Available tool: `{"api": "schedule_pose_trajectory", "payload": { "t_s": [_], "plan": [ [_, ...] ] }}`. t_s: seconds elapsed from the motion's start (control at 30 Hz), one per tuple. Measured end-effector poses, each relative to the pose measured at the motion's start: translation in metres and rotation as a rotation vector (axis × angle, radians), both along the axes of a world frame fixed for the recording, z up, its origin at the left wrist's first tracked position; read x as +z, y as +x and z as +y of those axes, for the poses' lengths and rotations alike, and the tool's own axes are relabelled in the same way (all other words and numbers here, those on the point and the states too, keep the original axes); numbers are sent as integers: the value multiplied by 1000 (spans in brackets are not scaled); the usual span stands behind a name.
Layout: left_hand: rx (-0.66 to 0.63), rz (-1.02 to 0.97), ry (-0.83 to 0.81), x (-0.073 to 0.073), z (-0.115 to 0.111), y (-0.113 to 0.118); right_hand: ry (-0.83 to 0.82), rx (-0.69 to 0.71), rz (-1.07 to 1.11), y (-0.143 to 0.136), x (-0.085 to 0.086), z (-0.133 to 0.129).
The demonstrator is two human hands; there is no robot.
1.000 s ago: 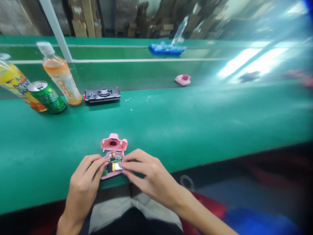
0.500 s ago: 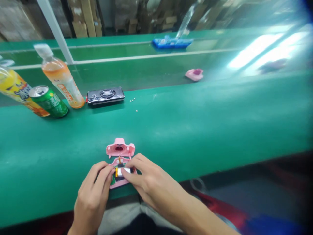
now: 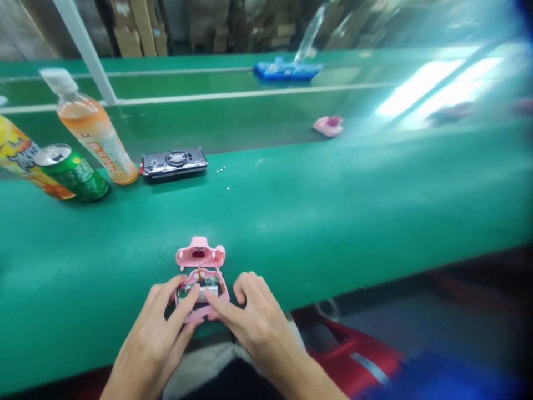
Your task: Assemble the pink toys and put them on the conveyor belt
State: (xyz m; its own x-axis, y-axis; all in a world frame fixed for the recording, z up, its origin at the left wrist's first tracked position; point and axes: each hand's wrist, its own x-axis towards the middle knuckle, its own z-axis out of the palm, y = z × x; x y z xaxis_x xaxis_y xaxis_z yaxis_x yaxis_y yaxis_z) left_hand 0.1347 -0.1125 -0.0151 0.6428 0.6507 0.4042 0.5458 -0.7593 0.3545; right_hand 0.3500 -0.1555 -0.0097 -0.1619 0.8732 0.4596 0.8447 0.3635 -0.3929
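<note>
An opened pink plastic casing (image 3: 194,317) lies near the front edge of the green table, with a green circuit board (image 3: 182,291) inside. A silver battery (image 3: 212,290) rests flat over the board. My left hand (image 3: 160,319) grips the casing's left side, a fingertip at the battery's left end. From the right, my right hand (image 3: 260,319) presses its thumb on the battery, with a fingertip at the casing's lower edge and the other fingers curled. Just beyond lies the other pink shell half (image 3: 200,255), joined to the casing by thin wires.
A black phone-like device (image 3: 175,164) lies beyond the casing, several tiny white bits (image 3: 220,169) beside it. To the left stand a green can (image 3: 73,172), an orange drink bottle (image 3: 95,133) and a yellow bottle (image 3: 25,158). Farther off are a pink part (image 3: 328,126) and a blue tray (image 3: 287,71).
The battery has gone from between my fingers to lying flat on the board. My left fingers have shifted onto the casing and battery; my right fingers have drawn back, thumb still on it.
</note>
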Motion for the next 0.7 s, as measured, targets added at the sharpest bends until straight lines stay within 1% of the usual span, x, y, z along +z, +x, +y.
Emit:
{"api": "schedule_pose_trajectory", "payload": {
  "t_s": [0.1,0.17,0.23,0.27,0.3,0.33,0.37,0.4,0.43,0.47,0.5,0.53,0.6,0.63,0.7],
  "plan": [
    [31,-19,5,1,-2,2,40,-75,9,-8,-6,-6],
    [42,-25,15,-1,-3,3,96,-76,13,-9,-9,-11],
    [45,-31,36,-4,-3,3,156,-83,93,-3,-7,-11],
    [41,-31,53,-6,-3,3,153,-94,159,2,-3,-7],
    [32,-29,71,-7,-2,2,92,-113,216,9,4,2],
    [28,-26,85,-9,-2,2,-17,-139,254,15,13,15],
    [30,-20,91,-10,-1,2,-149,-161,276,21,26,34],
    [36,-14,94,-11,-1,2,-369,-182,219,25,39,56],
    [44,-9,90,-12,-1,2,-459,-158,196,25,54,81],
    [57,-6,85,-11,-2,3,-566,-101,162,23,68,106],
    [72,0,79,-11,-2,3,-862,43,-9,17,80,130],
    [83,8,79,-10,-3,4,-1063,169,-193,9,91,151],
    [107,34,82,-9,-4,6,-1217,246,-330,-13,105,178],
    [124,40,90,-8,-5,6,-1240,262,-363,-23,110,185],
    [148,16,86,-8,-7,7,-1233,278,-377,-38,116,186]
  ]
}}
